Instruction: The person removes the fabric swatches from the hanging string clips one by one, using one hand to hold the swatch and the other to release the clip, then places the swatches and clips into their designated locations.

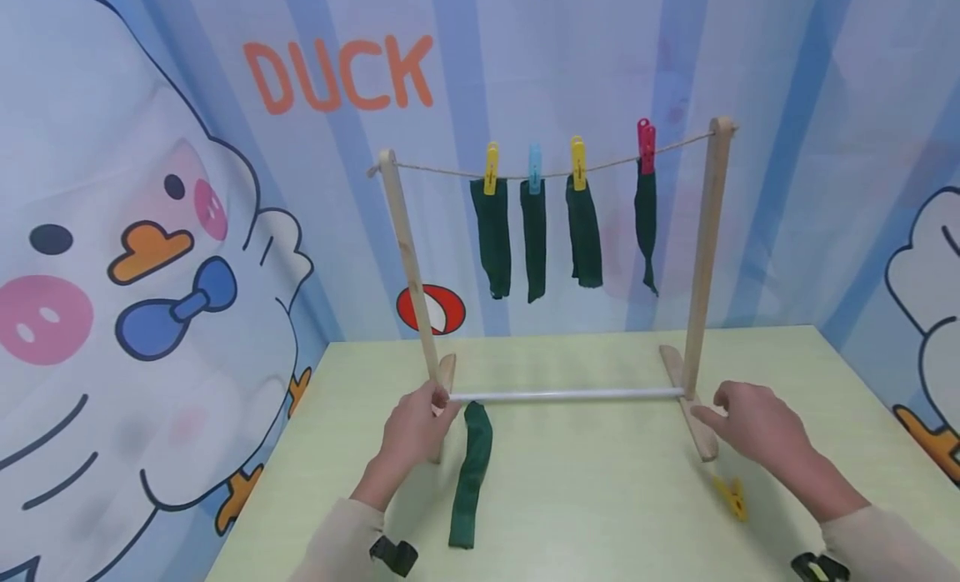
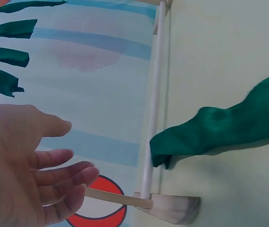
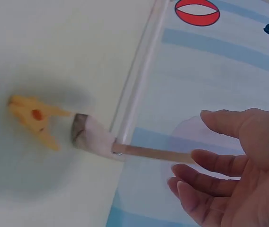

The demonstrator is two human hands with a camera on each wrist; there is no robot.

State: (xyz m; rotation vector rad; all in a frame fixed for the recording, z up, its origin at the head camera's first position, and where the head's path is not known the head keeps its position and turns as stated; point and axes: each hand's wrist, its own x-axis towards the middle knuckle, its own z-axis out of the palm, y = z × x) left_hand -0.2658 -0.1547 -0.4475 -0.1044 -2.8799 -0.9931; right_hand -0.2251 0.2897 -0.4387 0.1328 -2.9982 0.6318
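Note:
My left hand (image 1: 417, 422) is beside the lower left post of a wooden clothesline stand (image 1: 407, 240), its fingers loosely bent with nothing in them in the left wrist view. Just right of it, a dark green cloth strip (image 1: 470, 478) lies on the table, one end close to the stand's white crossbar (image 1: 562, 395). Near the foot of the right post (image 1: 709, 257) is my right hand (image 1: 761, 422), relaxed and holding nothing. Below it a yellow clothespin (image 1: 731, 499) lies on the table, seen larger in the right wrist view.
Several green cloth strips (image 1: 492, 240) hang from the string (image 1: 431, 171) between the posts, held by yellow, light blue and red clothespins (image 1: 647, 148). Behind the pale table (image 1: 585, 482) is a blue striped backdrop (image 1: 570, 48) with duck pictures.

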